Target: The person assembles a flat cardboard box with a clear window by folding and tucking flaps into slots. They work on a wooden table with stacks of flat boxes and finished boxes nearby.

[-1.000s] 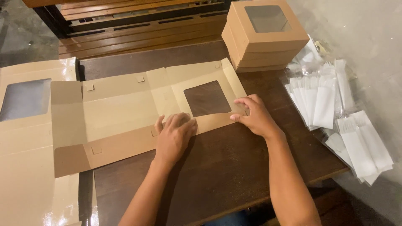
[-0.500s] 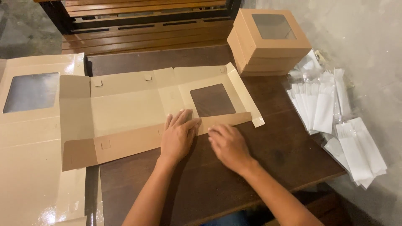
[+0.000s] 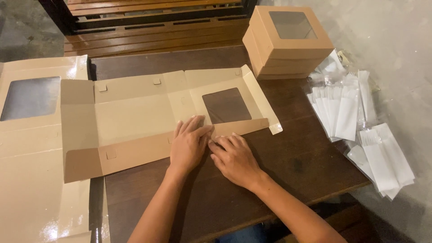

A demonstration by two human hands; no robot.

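Flat box blanks (image 3: 31, 148) stacked far left. Unfolded window box (image 3: 135, 117) lies flat on bench (image 3: 288, 166); left hand (image 3: 189, 146) & right hand (image 3: 234, 157), fingers spread, press its near flap. Folded boxes (image 3: 288, 42), white packets (image 3: 355, 112) at right.

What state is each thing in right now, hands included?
Flat box blank: unfolded, near flap creased inward.
Left hand: flat, pressing the flap.
Right hand: fingertips on the flap.
Assembled boxes: closed, stacked.
Stack of blanks: lying flat.
White packets: sealed, scattered.
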